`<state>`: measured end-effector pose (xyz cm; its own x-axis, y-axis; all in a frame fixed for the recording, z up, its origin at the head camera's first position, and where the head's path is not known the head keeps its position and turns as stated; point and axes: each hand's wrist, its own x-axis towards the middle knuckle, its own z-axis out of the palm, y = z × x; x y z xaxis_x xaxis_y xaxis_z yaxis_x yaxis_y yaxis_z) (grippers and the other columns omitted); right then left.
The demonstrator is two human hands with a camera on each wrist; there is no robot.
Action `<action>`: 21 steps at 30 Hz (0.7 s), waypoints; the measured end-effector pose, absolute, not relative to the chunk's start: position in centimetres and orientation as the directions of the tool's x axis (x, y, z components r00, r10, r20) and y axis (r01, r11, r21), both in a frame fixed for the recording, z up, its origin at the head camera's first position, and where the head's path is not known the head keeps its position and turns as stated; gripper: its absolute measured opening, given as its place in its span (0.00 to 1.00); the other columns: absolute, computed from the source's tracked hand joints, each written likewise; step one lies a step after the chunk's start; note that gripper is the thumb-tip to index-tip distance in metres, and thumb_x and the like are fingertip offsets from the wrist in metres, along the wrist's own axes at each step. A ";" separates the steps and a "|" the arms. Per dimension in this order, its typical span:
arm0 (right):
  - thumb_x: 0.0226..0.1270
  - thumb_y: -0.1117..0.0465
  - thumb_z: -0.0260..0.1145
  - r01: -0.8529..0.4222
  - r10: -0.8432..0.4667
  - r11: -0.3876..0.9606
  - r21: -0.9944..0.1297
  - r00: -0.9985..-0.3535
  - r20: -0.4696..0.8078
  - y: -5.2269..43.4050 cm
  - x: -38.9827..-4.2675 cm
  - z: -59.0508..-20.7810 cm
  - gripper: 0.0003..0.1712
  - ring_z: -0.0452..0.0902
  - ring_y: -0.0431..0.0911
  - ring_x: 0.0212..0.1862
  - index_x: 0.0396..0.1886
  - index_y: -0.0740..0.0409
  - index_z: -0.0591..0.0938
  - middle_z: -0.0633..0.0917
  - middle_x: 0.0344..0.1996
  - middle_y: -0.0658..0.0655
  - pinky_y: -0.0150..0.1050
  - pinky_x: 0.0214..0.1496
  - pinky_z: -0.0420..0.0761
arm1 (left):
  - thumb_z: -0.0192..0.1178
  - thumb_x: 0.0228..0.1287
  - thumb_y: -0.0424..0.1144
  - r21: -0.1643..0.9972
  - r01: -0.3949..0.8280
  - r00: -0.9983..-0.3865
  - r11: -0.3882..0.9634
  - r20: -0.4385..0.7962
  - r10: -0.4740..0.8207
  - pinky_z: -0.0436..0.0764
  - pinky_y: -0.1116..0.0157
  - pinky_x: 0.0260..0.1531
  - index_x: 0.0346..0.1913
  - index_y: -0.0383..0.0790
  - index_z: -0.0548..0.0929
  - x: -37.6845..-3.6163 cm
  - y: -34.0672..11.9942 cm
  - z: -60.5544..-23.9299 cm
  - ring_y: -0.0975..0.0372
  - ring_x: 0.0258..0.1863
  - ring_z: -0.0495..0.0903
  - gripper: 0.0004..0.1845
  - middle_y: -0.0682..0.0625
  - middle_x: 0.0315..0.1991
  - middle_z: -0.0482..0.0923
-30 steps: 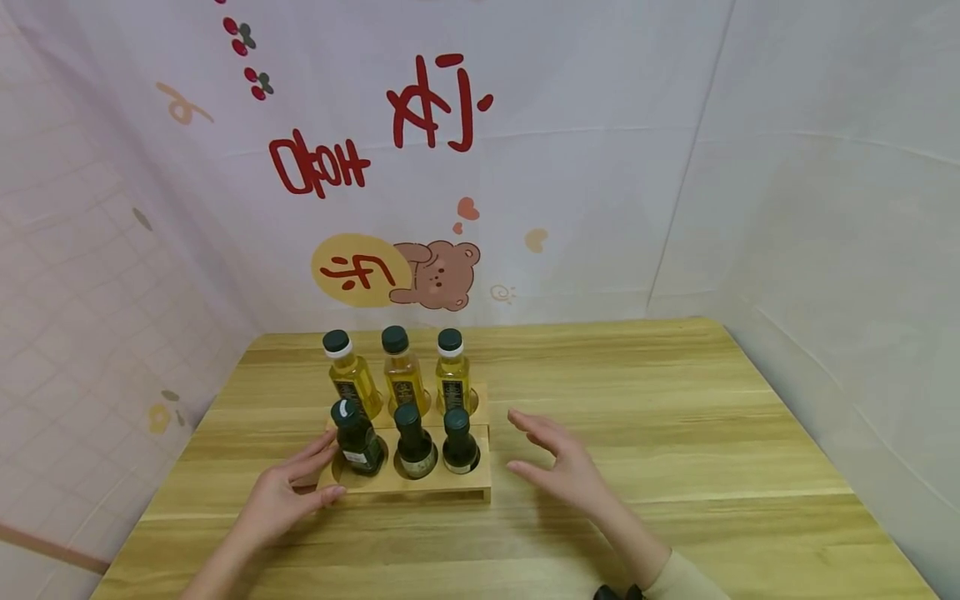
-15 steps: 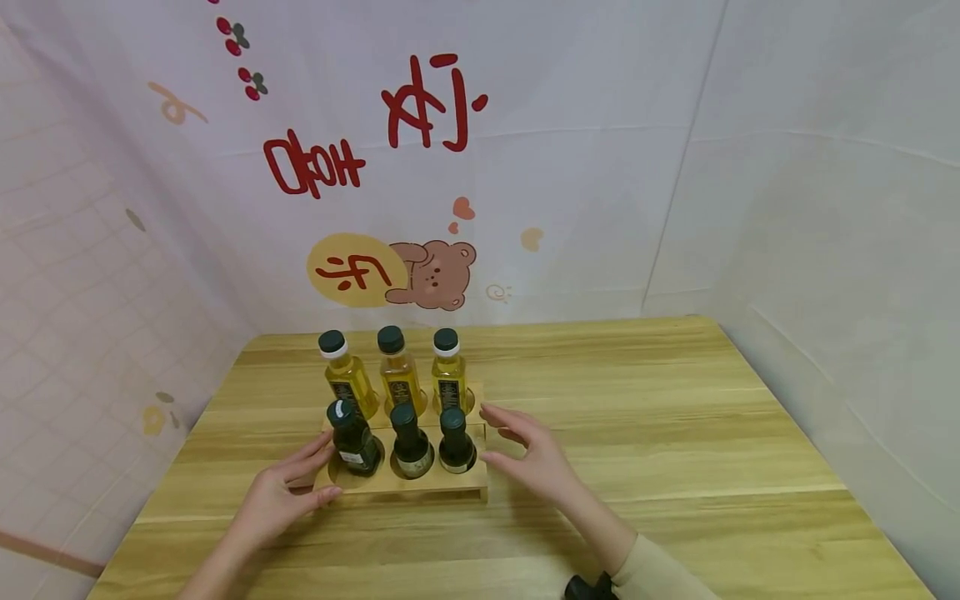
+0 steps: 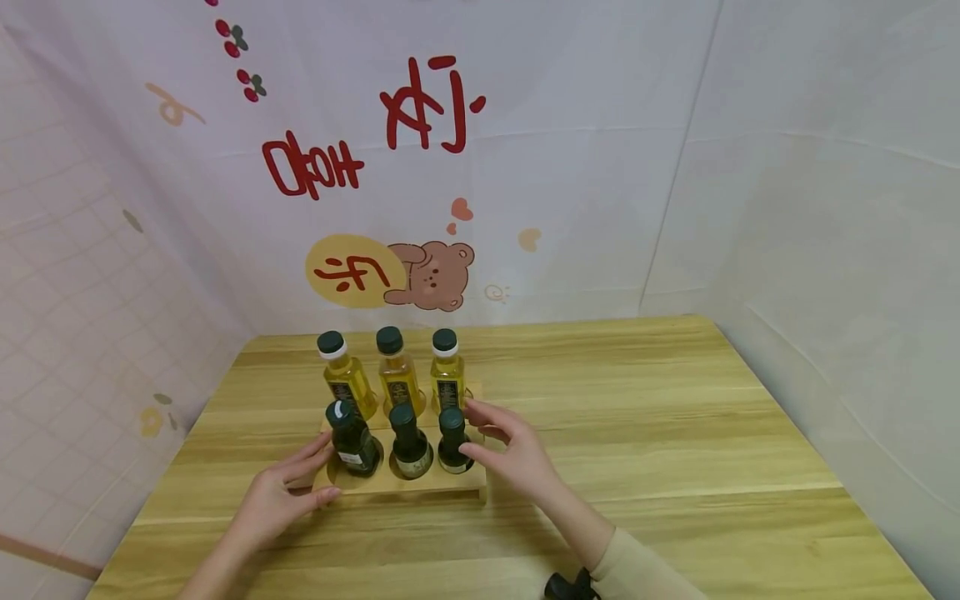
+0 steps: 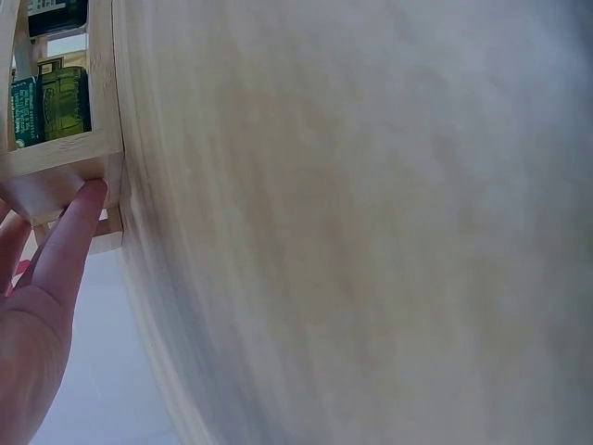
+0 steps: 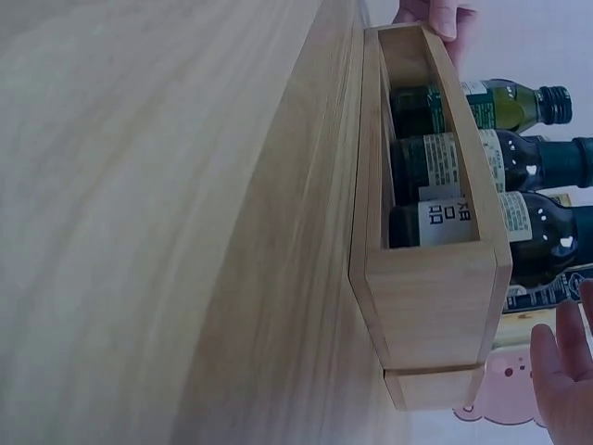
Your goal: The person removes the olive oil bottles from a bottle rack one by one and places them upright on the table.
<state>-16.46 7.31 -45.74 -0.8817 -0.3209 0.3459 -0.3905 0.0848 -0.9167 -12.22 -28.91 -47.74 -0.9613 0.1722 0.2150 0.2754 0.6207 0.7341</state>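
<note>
A two-tier wooden bottle rack (image 3: 408,492) stands on the table with three dark green bottles (image 3: 412,454) in its front row and three yellow oil bottles (image 3: 399,383) behind. My left hand (image 3: 281,496) grips the rack's left end, thumb at the front edge and fingers along the side. In the right wrist view, that hand's thumb (image 5: 445,19) lies over the rack's top corner. My right hand (image 3: 517,454) hovers at the right end, fingers loosely bent, thumb tip beside the front right bottle (image 3: 453,446). In the right wrist view, its fingers (image 5: 547,357) stand apart from the bottles.
The rack stands on a wood-grain table (image 3: 637,433). A white printed cloth (image 3: 570,167) hangs behind the table and along both sides. A black device (image 3: 570,586) sits near the right sleeve (image 3: 637,567).
My right hand has moved left from beside the rack to over its right end, near the front right bottle. My left hand has stayed at the rack's left end. The head view has shifted slightly.
</note>
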 end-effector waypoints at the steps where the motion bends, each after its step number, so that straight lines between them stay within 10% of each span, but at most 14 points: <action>1: 0.60 0.68 0.74 -0.386 -0.318 0.085 -0.918 -0.884 0.343 7.2 -16.5 -45.8 0.34 0.77 0.55 0.58 0.67 0.62 0.75 0.81 0.58 0.59 0.50 0.61 0.76 | 0.77 0.52 0.46 0.731 0.274 -0.962 0.625 0.212 0.173 0.83 0.69 0.40 0.61 0.34 0.81 -12.2 -28.9 -47.7 0.51 0.63 0.69 0.34 0.49 0.70 0.69; 21: 0.61 0.62 0.75 -0.360 -0.310 0.086 -0.929 -0.896 0.319 5.8 -16.7 -45.1 0.28 0.81 0.46 0.51 0.62 0.55 0.81 0.85 0.49 0.52 0.44 0.56 0.79 | 0.77 0.51 0.48 0.776 0.226 -0.974 0.589 0.158 0.165 0.82 0.69 0.41 0.62 0.32 0.79 -12.5 -29.2 -48.0 0.48 0.65 0.67 0.37 0.49 0.71 0.67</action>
